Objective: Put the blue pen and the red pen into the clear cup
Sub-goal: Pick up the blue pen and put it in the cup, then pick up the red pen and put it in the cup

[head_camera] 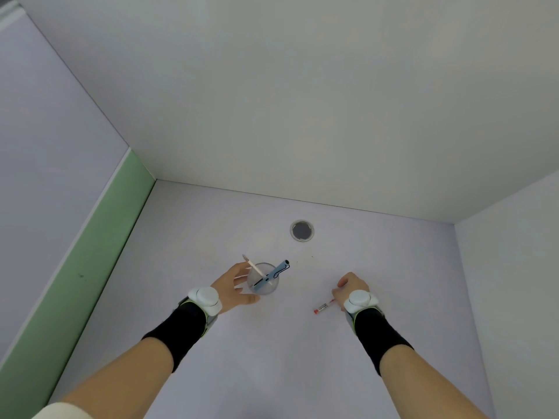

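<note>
I judge the first half done: the blue pen [273, 274] already stands slanted in the clear cup [262, 279], beside a white pen [255, 268] leaning the other way. The cup sits near the middle of the surface [393, 252], closer to the back edge than to me. My left hand [234, 285] is spread, fingers and thumb curved round the cup's left side to steady it; whether they touch the wall I cannot tell. My right hand [348, 287] is closed over the near end of the red pen [324, 306], which lies toward the right edge. The fingertips are hidden under the knuckles, so the pinch is my guess. Next I must lift it, tip it upright and clear the two pens inside.
</note>
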A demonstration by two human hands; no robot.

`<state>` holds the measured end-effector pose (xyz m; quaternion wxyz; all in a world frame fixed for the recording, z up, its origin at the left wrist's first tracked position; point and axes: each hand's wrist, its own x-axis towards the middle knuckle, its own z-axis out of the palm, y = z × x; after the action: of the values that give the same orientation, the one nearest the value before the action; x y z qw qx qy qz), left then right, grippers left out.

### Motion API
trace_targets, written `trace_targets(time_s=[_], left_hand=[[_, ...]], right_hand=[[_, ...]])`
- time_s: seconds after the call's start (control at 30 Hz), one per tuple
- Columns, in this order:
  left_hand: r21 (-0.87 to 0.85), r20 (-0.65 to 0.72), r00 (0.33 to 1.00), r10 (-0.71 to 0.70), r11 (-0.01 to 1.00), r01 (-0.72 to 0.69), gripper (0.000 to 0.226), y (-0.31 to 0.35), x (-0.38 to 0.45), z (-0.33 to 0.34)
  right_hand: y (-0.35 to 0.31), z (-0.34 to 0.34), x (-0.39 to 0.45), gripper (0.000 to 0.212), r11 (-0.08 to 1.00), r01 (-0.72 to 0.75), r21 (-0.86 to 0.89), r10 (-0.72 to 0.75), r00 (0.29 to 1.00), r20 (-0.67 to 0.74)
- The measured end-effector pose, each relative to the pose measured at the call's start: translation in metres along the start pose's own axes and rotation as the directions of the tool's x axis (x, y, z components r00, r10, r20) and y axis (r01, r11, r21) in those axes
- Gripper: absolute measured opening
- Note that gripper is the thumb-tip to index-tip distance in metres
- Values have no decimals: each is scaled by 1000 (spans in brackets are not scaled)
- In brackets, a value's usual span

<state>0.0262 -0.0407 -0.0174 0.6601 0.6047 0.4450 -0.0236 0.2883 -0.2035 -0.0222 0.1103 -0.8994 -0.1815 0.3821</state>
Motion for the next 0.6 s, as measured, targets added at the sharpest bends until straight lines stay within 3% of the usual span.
trace_targets(time_s=[0.43, 0.6], left_hand=[[15, 4, 1000, -5, 1000, 5, 79, -5, -1, 7], [17, 10, 1000, 2, 1000, -2, 77, -7, -3, 10]], right_hand=[[12, 0, 1, 42, 996, -75, -52, 72, 996, -59], [12, 1, 0, 31, 994, -84, -68, 80, 995, -65]])
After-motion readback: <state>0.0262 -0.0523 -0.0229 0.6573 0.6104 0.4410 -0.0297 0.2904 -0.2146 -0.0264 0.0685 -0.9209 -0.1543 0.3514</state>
